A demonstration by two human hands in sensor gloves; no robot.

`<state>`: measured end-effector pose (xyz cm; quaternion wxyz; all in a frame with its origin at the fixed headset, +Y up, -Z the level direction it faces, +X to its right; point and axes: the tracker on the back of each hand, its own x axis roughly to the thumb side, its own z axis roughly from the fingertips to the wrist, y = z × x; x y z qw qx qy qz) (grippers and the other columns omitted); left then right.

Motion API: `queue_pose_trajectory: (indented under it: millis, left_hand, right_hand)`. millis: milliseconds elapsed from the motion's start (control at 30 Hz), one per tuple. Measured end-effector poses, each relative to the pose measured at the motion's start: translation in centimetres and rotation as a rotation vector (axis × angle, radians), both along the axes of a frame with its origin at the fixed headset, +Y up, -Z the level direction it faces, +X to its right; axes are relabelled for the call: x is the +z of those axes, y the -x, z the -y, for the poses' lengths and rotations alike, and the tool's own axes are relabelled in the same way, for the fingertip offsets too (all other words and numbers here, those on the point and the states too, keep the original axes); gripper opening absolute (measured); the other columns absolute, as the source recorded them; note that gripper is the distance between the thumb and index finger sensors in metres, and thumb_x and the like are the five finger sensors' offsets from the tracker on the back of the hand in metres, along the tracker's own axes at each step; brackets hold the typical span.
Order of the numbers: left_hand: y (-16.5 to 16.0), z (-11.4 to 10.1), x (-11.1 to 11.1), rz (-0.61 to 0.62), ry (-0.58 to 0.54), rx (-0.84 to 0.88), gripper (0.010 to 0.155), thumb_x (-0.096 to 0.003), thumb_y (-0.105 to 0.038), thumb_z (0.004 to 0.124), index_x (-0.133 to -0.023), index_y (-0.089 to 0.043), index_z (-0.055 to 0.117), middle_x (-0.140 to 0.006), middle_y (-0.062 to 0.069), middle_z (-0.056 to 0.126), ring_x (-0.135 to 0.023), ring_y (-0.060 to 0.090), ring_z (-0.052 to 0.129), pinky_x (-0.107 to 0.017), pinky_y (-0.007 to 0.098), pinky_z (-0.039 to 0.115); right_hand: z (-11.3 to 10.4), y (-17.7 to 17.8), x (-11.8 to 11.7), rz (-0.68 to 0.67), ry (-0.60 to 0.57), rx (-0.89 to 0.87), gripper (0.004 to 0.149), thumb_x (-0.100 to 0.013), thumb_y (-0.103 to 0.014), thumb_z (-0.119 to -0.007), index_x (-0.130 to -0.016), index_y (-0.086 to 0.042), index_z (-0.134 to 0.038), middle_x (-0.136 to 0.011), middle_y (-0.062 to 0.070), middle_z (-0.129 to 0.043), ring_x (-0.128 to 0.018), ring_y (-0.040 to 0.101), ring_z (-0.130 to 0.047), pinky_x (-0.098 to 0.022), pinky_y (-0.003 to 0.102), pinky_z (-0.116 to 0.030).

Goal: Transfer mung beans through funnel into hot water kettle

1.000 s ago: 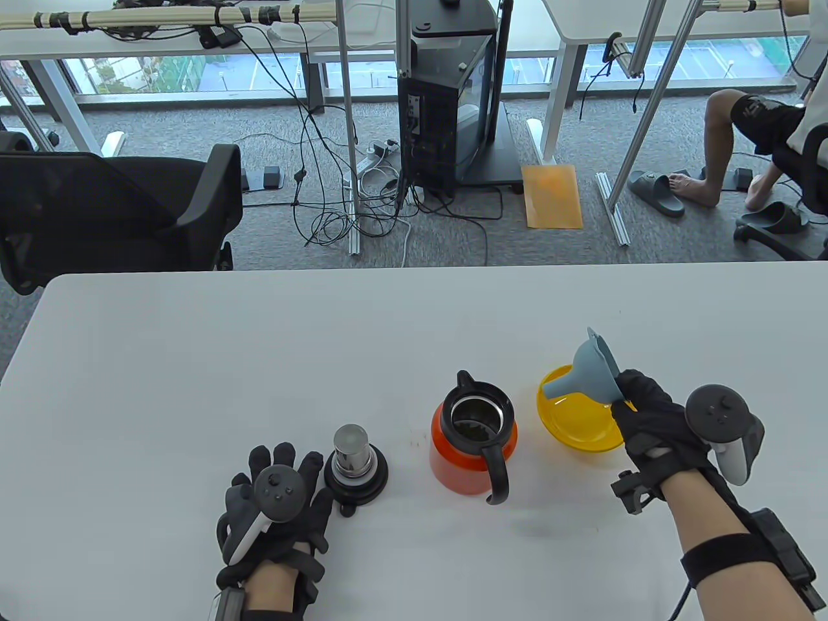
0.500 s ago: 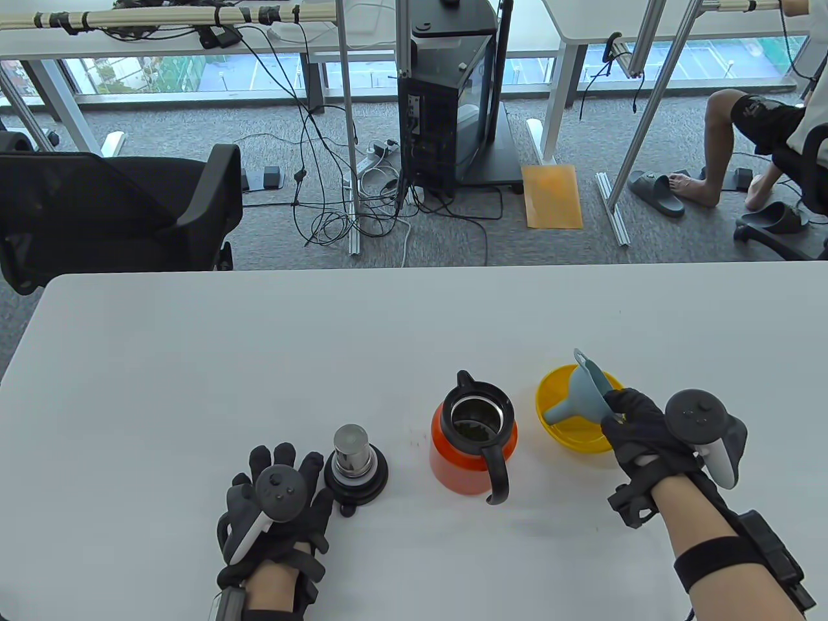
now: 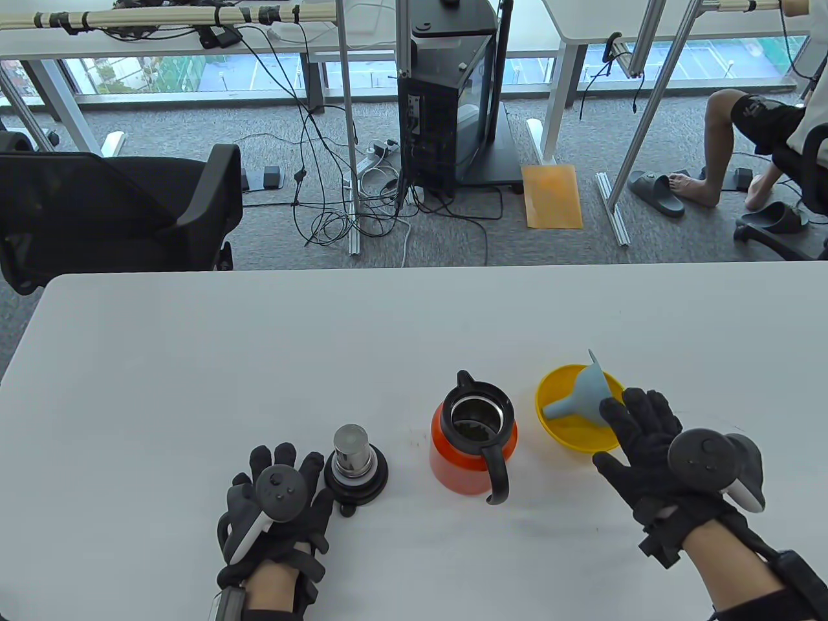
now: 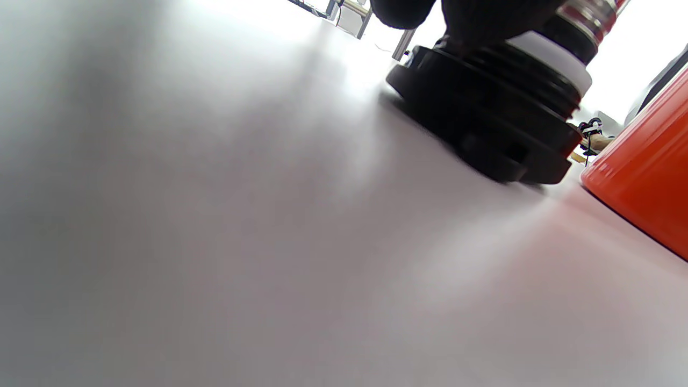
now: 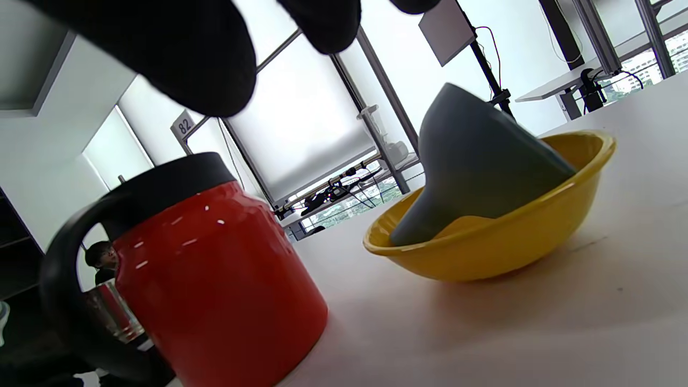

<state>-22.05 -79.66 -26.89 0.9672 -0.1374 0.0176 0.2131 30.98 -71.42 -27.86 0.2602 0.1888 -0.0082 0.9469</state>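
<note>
The red kettle (image 3: 472, 440) stands open near the table's front with dark green beans inside; it also shows in the right wrist view (image 5: 215, 285) and the left wrist view (image 4: 645, 183). The blue-grey funnel (image 3: 582, 396) lies on its side in the yellow bowl (image 3: 569, 433), as the right wrist view shows for the funnel (image 5: 473, 161) and the bowl (image 5: 510, 242). My right hand (image 3: 647, 440) is open with fingers spread, just right of the bowl and apart from the funnel. My left hand (image 3: 278, 504) rests flat on the table beside the kettle's black and steel lid (image 3: 354, 464).
The lid (image 4: 500, 113) stands on the white table (image 3: 259, 362) left of the kettle. Beyond the far edge are a black chair (image 3: 110, 207), cables and a seated person's legs (image 3: 724, 149).
My right hand lowered the funnel into the yellow bowl, let go of it and drew back toward the front edge with fingers spread. The left hand has not moved.
</note>
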Motion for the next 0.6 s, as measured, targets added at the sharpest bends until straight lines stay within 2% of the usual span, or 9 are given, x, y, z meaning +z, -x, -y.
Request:
queue_pose_trajectory:
  millis: [100, 167, 233, 300, 367, 433, 600]
  left_hand:
    - [0.0, 0.0, 0.0, 0.000, 0.002, -0.002, 0.068, -0.0485, -0.053, 0.066, -0.110, -0.034, 0.044, -0.117, 0.005, 0.014, -0.102, 0.038, -0.005, -0.068, 0.069, 0.007]
    - [0.0, 0.0, 0.0, 0.000, 0.003, -0.003, 0.068, -0.0485, -0.053, 0.066, -0.110, -0.034, 0.044, -0.117, 0.005, 0.014, -0.102, 0.038, -0.006, -0.068, 0.069, 0.007]
    - [0.0, 0.0, 0.0, -0.001, 0.001, -0.005, 0.068, -0.0485, -0.053, 0.066, -0.110, -0.034, 0.044, -0.117, 0.005, 0.014, -0.102, 0.038, -0.005, -0.068, 0.069, 0.007]
    - [0.0, 0.0, 0.0, -0.003, 0.004, -0.009, 0.068, -0.0486, -0.053, 0.066, -0.110, -0.034, 0.044, -0.117, 0.005, 0.014, -0.102, 0.038, -0.006, -0.068, 0.069, 0.007]
    - [0.1, -0.1, 0.1, -0.008, 0.005, -0.016, 0.068, -0.0485, -0.053, 0.066, -0.110, -0.034, 0.044, -0.117, 0.005, 0.014, -0.102, 0.038, -0.006, -0.068, 0.069, 0.007]
    - [0.2, -0.2, 0.1, -0.010, 0.005, -0.033, 0.068, -0.0485, -0.053, 0.066, -0.110, -0.034, 0.043, -0.117, 0.005, 0.014, -0.102, 0.038, -0.005, -0.068, 0.069, 0.007]
    - [0.3, -1.3, 0.0, -0.046, 0.005, -0.024, 0.069, -0.0484, -0.053, 0.066, -0.110, -0.034, 0.042, -0.117, 0.005, 0.014, -0.103, 0.038, -0.005, -0.068, 0.069, 0.007]
  right_hand:
    - [1.9, -0.2, 1.5, 0.019, 0.002, 0.062, 0.085, -0.051, -0.043, -0.079, -0.112, -0.005, -0.033, -0.107, 0.034, -0.018, -0.088, 0.066, -0.003, -0.053, 0.080, -0.014]
    - [3.2, -0.2, 2.5, 0.033, -0.011, 0.159, 0.084, -0.051, -0.041, -0.080, -0.112, -0.005, -0.034, -0.108, 0.034, -0.019, -0.087, 0.066, -0.001, -0.053, 0.080, -0.011]
    - [4.6, -0.1, 3.6, 0.035, -0.073, 0.312, 0.085, -0.051, -0.043, -0.080, -0.112, -0.006, -0.035, -0.108, 0.034, -0.021, -0.088, 0.066, -0.002, -0.053, 0.080, -0.012]
    - [5.8, 0.0, 4.0, 0.019, -0.037, 0.381, 0.086, -0.050, -0.044, -0.080, -0.112, -0.007, -0.034, -0.108, 0.032, -0.020, -0.088, 0.064, 0.000, -0.053, 0.080, -0.011]
    - [6.0, -0.2, 4.1, 0.025, 0.028, 0.378, 0.087, -0.051, -0.044, -0.079, -0.112, -0.008, -0.030, -0.108, 0.031, -0.015, -0.088, 0.061, 0.005, -0.053, 0.079, -0.007]
    - [5.8, -0.2, 4.2, 0.034, -0.029, 0.358, 0.086, -0.050, -0.044, -0.080, -0.112, -0.007, -0.034, -0.108, 0.032, -0.017, -0.088, 0.061, 0.003, -0.053, 0.079, -0.008]
    - [6.2, 0.1, 4.2, 0.015, -0.020, 0.346, 0.085, -0.050, -0.044, -0.080, -0.112, -0.007, -0.034, -0.108, 0.032, -0.018, -0.089, 0.061, 0.002, -0.053, 0.079, -0.008]
